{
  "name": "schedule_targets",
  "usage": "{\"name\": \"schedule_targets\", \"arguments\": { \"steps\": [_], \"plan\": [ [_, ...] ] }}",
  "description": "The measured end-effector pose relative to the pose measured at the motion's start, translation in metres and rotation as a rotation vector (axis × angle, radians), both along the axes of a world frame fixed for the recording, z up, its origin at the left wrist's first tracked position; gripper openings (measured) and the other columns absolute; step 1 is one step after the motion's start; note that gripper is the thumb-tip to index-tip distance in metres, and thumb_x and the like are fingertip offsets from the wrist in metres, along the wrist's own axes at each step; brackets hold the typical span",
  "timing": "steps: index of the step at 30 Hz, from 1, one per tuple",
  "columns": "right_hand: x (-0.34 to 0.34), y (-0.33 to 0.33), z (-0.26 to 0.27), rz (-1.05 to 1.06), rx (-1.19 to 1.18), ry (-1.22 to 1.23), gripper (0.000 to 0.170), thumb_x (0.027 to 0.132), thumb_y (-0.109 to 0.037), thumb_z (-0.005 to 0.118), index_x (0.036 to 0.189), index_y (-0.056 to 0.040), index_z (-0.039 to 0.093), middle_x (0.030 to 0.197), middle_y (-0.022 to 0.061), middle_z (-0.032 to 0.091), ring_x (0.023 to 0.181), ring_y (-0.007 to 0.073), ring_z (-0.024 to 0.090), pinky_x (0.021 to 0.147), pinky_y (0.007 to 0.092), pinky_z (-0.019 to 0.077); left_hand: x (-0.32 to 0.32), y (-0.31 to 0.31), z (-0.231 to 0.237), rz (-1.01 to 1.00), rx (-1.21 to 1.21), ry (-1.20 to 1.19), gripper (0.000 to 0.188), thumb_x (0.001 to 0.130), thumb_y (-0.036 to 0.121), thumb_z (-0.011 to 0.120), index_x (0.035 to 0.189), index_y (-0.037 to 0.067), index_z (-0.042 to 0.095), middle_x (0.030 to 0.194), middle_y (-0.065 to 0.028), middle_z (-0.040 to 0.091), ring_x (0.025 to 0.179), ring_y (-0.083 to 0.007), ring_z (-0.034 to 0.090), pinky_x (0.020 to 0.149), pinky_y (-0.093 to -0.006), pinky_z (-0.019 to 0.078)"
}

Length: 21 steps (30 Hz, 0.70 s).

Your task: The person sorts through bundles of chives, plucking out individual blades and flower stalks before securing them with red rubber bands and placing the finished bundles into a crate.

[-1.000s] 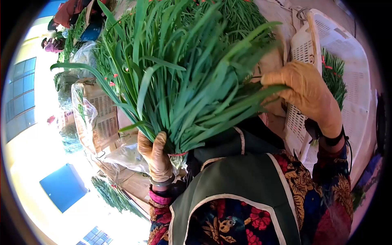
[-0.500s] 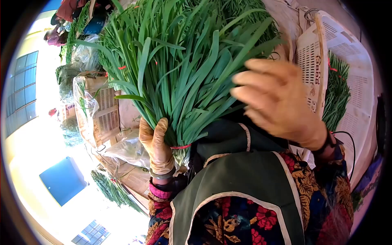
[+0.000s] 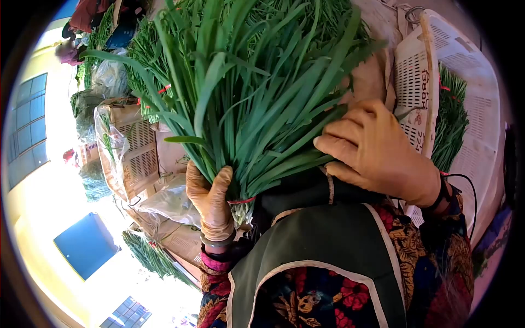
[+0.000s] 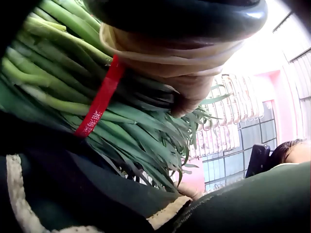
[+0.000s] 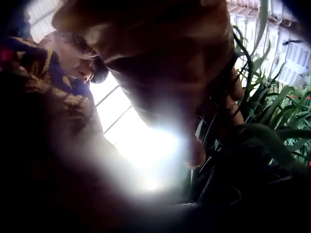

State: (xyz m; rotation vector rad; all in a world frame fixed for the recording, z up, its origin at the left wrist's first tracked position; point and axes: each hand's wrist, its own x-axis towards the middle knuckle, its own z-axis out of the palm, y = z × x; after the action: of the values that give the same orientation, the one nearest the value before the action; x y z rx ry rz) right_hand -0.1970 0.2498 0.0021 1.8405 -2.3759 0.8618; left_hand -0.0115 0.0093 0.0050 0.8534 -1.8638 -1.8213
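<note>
A big bunch of Chinese chives [image 3: 257, 120], long flat green leaves fanned out upward, fills the middle of the head view. A printed red band [image 4: 99, 99] circles its pale stem end, seen closest in the left wrist view. My gloved left hand [image 3: 210, 205] grips the bunch just above the band, thumb in front, the other fingers mostly hidden behind the leaves. My gloved right hand [image 3: 377, 150] is at the right edge of the fan, its curled fingers and thumb pinching leaves there. In the dark right wrist view, leaves pass among the fingers [image 5: 235, 109].
A white slatted crate [image 3: 413, 82] stands on the right with banded chives [image 3: 451, 120] inside. More bunches lie behind mine. On the left are a plastic-wrapped crate [image 3: 128, 147], clear plastic [image 3: 175, 199] and another green bundle [image 3: 156, 254]. Another person [image 3: 90, 16] is at the upper left.
The right hand let go of leaves at the upper right, swept left across the fan, then moved slightly back to its right edge. The left hand keeps its grip with little movement.
</note>
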Motion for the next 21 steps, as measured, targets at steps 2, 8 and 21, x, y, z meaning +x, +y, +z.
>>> {"name": "schedule_targets", "arguments": {
  "steps": [2,8,21],
  "plan": [
    [-0.001,0.001,0.002,-0.031,-0.141,-0.049,0.031,0.08,-0.025,0.071,0.108,-0.0121,0.066,0.105,0.0044,0.065,0.095,0.0234,0.062,0.088,0.0411,0.0434,-0.004,0.007,0.003,0.017,0.014,-0.023,0.054,0.08,-0.007,0.073,0.131,0.001,0.055,0.117,-0.007,0.066,0.105,-0.0155,0.062,0.1,-0.0331,0.0471],
    [-0.003,-0.02,-0.015,-0.137,0.015,0.168,0.033,0.083,-0.029,0.069,0.11,-0.0109,0.067,0.108,0.0038,0.064,0.097,0.0273,0.059,0.084,0.0458,0.0423,-0.006,0.021,0.003,-0.21,-0.138,-0.114,0.067,0.075,-0.002,0.082,0.134,0.0,0.051,0.126,-0.0095,0.059,0.115,-0.0187,0.057,0.104,-0.0344,0.0438],
    [0.002,0.032,-0.014,-0.12,0.284,-0.257,0.023,0.089,-0.027,0.065,0.105,-0.0143,0.073,0.105,0.0069,0.065,0.102,0.0296,0.055,0.09,0.0441,0.0453,-0.007,0.016,0.003,-0.231,-0.201,-0.22,0.05,0.079,0.01,0.082,0.122,0.0,0.059,0.114,-0.0071,0.061,0.106,-0.0168,0.057,0.098,-0.0325,0.0445]
  ]
}}
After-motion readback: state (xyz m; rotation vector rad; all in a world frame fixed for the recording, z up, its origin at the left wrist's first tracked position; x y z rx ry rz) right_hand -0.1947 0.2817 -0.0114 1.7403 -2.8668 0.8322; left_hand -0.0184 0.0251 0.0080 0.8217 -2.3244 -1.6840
